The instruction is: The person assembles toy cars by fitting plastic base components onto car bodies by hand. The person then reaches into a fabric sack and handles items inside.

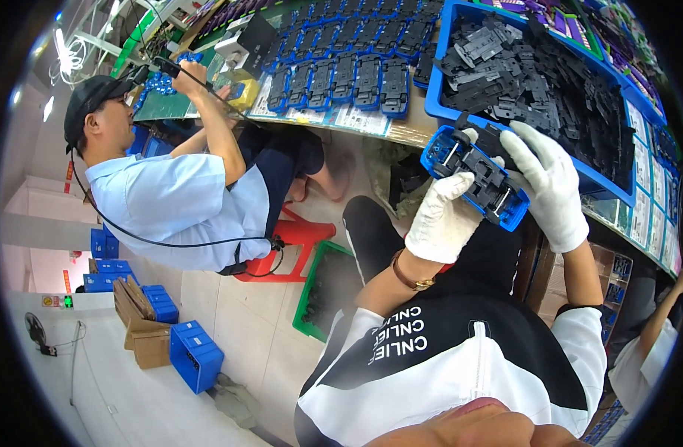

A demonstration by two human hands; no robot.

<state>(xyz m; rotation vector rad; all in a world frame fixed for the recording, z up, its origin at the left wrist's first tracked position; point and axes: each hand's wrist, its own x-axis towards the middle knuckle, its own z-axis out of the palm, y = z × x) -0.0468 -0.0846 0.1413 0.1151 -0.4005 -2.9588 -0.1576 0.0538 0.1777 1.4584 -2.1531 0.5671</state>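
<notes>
Two white-gloved hands hold a blue toy-car chassis [474,176] with its black underside facing up: left hand [443,217] beneath its near end, right hand [551,181] gripping its far side. Behind it, a blue bin [610,182] of black parts stands on the workbench [401,130]; a co-worker [174,195] sits to the left.

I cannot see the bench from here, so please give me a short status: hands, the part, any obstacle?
Left hand and right hand, both gloved, grip the blue toy car chassis. Held over the blue bin edge. Nothing blocking.
</notes>
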